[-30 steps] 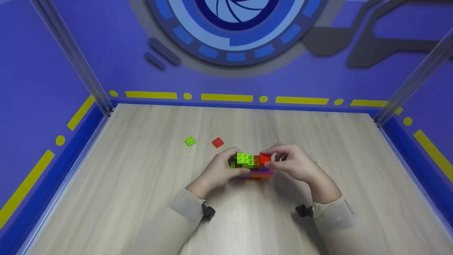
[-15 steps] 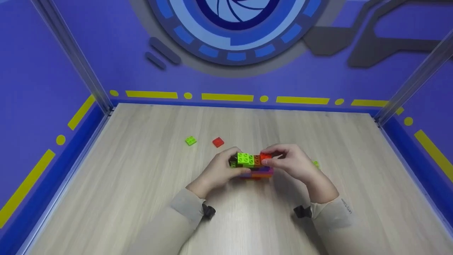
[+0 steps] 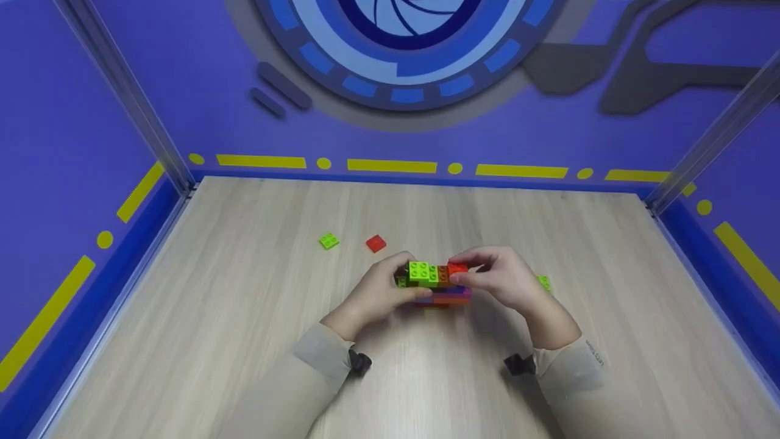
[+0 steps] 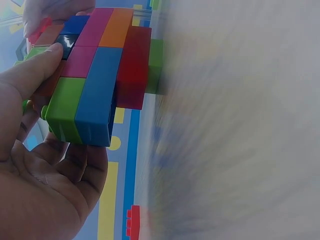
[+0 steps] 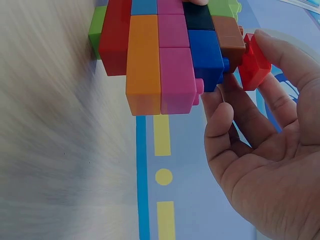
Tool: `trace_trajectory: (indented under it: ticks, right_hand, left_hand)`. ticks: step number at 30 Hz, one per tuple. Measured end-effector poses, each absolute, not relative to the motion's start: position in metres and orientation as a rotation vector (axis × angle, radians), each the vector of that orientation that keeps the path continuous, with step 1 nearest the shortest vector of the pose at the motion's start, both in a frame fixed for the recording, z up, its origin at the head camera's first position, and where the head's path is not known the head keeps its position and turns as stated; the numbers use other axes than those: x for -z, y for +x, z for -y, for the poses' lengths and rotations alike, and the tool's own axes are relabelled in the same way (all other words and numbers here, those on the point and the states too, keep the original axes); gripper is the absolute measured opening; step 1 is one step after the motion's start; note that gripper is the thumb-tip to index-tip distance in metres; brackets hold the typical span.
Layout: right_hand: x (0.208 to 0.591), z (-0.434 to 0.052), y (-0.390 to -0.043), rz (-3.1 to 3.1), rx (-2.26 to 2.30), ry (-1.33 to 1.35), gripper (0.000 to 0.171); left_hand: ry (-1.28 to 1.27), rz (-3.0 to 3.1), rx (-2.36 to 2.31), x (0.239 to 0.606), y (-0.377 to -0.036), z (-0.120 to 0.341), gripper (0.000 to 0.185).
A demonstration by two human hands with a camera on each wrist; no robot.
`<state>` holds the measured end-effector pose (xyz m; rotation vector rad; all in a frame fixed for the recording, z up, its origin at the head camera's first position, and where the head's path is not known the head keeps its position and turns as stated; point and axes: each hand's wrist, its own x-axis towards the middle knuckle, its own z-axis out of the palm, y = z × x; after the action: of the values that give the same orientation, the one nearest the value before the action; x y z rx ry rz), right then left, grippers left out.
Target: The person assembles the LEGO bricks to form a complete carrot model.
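Observation:
Layers of colourful toy building bricks form a stepped stack (image 4: pixel 100 75) in front of me. It has blue, pink, orange and red bricks low down, with brown and lime ones higher. My left hand (image 3: pixel 375 296) grips its left end, the thumb on the near side and the fingers behind. A small red brick (image 5: pixel 255 62) is pinched between thumb and fingertips of my right hand (image 3: pixel 506 280). That brick sits slightly tilted at the studs of the brown brick (image 5: pixel 229 37) on the stack's top right. Lime bricks (image 3: pixel 418 270) top the left side.
Beyond my hands, a loose lime brick (image 3: pixel 329 241) and a flat red brick (image 3: pixel 376 243) lie on the wooden table (image 3: pixel 244 305). Another lime brick (image 3: pixel 543 282) shows partly behind my right wrist. Blue panels (image 3: pixel 396 143) enclose the table's back and sides.
My right hand has shifted slightly left, its thumb further across the red brick, and the lime brick behind that wrist shows more. The left hand and stack have stayed put.

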<state>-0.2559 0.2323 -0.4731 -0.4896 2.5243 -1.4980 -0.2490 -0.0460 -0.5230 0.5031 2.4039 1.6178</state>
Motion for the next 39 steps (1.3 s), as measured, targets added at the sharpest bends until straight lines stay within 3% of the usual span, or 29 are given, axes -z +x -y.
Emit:
trace_trajectory:
  ticks: [39]
  right_hand:
    - [0.482, -0.230, -0.259, -2.452, 1.571, -0.395, 0.032]
  left_hand:
    - [0.504, -2.418, -1.609, 0.521, -0.247, 0.046, 0.034]
